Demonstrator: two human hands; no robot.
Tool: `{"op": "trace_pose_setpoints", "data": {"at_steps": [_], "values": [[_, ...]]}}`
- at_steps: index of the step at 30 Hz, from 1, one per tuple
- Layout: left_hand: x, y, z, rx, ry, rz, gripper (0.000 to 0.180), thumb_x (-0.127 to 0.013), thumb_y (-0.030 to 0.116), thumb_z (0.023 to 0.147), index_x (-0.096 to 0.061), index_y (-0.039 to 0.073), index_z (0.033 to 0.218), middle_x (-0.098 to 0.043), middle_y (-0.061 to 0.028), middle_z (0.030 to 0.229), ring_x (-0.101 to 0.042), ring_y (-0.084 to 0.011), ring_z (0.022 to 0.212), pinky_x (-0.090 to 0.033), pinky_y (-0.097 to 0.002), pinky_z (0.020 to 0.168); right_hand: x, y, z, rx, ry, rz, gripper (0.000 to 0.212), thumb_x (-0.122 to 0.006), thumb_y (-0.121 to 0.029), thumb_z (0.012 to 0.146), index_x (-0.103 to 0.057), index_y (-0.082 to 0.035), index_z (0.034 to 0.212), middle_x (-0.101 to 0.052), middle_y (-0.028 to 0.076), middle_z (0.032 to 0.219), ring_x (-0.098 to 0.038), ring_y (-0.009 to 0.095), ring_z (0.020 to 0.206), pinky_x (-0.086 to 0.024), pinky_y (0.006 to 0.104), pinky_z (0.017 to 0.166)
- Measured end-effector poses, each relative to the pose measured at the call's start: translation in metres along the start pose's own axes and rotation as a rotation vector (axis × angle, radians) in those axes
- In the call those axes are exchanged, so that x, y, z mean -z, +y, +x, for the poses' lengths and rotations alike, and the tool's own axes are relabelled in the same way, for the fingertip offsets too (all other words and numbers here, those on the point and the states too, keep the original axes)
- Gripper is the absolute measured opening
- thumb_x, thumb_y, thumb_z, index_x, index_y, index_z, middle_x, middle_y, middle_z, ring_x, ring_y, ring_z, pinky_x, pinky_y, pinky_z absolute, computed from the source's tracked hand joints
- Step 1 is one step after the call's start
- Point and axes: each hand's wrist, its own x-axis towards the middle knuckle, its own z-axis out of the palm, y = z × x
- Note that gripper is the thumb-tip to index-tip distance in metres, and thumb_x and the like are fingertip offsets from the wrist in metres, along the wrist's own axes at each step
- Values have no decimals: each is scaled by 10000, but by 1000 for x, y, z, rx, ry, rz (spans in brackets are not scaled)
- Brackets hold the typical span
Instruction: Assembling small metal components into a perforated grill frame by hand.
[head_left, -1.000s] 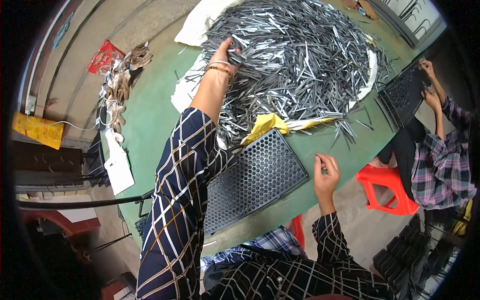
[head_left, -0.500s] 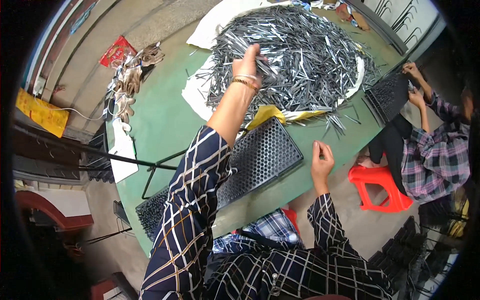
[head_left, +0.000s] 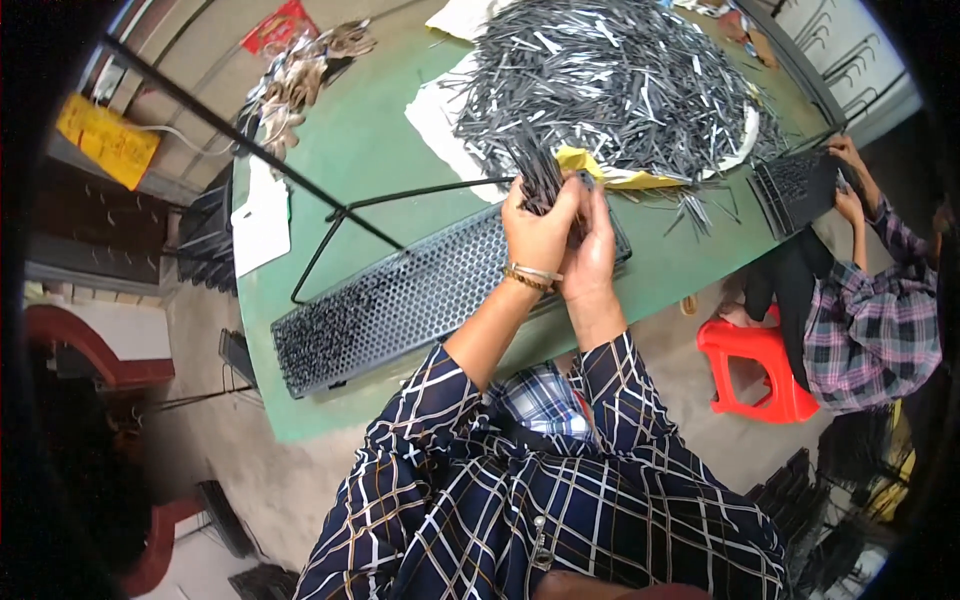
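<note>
At the left hand [head_left: 535, 240]: fingers curled firmly around a bundle of thin dark strips [head_left: 541, 178], whose free ends fan out past them, away from the body.
Right hand [head_left: 592, 250]: pressed against the left one, its fingers fairly straight and pointing away from the body; whether they pinch any strips cannot be told.
Reason for the hold: the two hands together seem to gather loose strips into one bunch, long sides roughly aligned.
Tray [head_left: 440, 270]: long, black, full of small round holes, its right part just below the hands; the left end bristles with dark pieces [head_left: 320, 340]. Lying near the wearer's edge, it seems set for easy reach.
Heap: many loose grey strips [head_left: 610, 90] on a white sack [head_left: 442, 115] with a yellow edge [head_left: 645, 181], just beyond the hands; the spread sack probably contains them.
Rods: thin black rods [head_left: 340, 213] run from the upper left across surface and tray.
Surface [head_left: 350, 150]: green, with a white board [head_left: 262, 232] and gloves [head_left: 285, 100] along its left side.
Room: at right, a co-worker in a plaid shirt [head_left: 870, 345] has both hands at a second dark tray [head_left: 800, 190], a red stool [head_left: 755, 365] close by; a yellow sheet [head_left: 108, 140] shows at far left.
</note>
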Motion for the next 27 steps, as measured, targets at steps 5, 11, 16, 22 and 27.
{"op": "trace_pose_setpoints", "data": {"at_steps": [5,11,16,22,27], "values": [[32,8,-30,-164,12,66,156,-679,40,791,-610,13,928,-646,-9,818,-595,-79,709,-491,-223,670,17,38,-14,-146,-145,170,401,-385,-339,982,-551,-22,1162,-589,82,1146,-553,178,1046,-420,316,944],[75,23,-45,-322,36,251,245,-697,30,706,-593,-27,921,-522,-97,1067,-539,-181,970,-442,-291,839,-8,68,-42,-181,-257,202,382,-384,-356,981,-540,-49,1148,-601,63,1077,-569,169,989,-443,320,911],[103,35,-64,-268,62,170,221,-685,28,736,-592,-3,934,-580,-66,1006,-570,-142,916,-461,-272,818,-23,88,-59,-174,-242,108,387,-375,-331,985,-502,-41,1207,-549,94,1193,-527,183,1087,-410,329,969],[144,39,-78,-127,205,-77,252,-713,30,756,-600,14,980,-639,-23,917,-600,-96,799,-490,-232,734,-34,125,-78,-217,-234,-57,351,-383,-280,987,-514,-23,1188,-547,118,1168,-509,209,1095,-398,349,987],[189,41,-88,-154,342,3,285,-734,55,745,-595,8,989,-638,-23,920,-594,-81,785,-489,-216,711,-47,163,-113,-235,-276,-297,359,-323,-248,1007,-500,4,1192,-543,100,1130,-507,181,1068,-397,308,973]]}}
